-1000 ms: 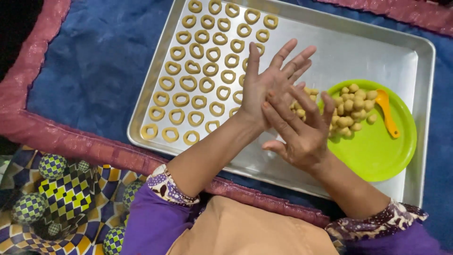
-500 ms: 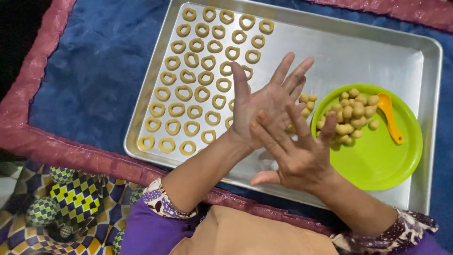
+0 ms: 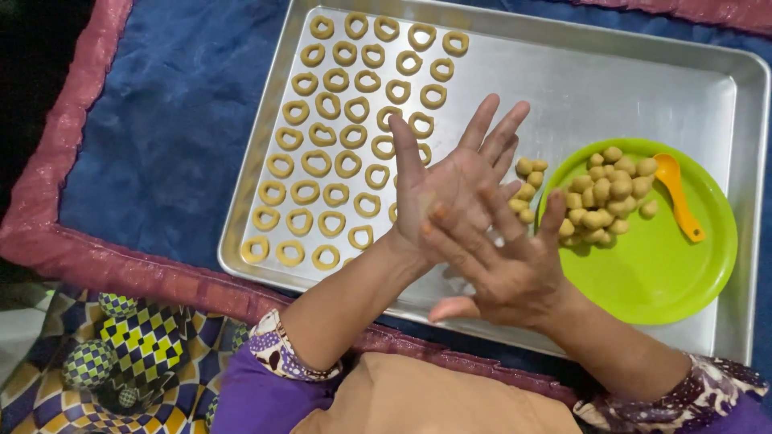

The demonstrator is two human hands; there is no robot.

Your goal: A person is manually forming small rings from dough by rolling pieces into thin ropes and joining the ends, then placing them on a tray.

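My left hand (image 3: 450, 181) is held palm up over a silver baking tray (image 3: 579, 88), fingers spread. My right hand (image 3: 503, 269) lies flat across its palm, fingers spread too. Anything pressed between the palms is hidden. Rows of ring-shaped dough pieces (image 3: 338, 153) fill the left part of the tray. A green plate (image 3: 659, 273) on the tray's right side holds a heap of small dough balls (image 3: 603, 201) and an orange spoon (image 3: 679, 197). A few dough balls (image 3: 527, 173) lie on the tray beside the plate, just behind my fingers.
The tray rests on a blue cloth (image 3: 161, 120) with a maroon border (image 3: 56, 201). A patterned yellow and purple fabric (image 3: 121, 354) lies at the lower left. My purple sleeves with patterned cuffs (image 3: 277, 354) are at the bottom.
My right hand has slid back over the left palm toward the wrist, palms still together. The view has shifted slightly.
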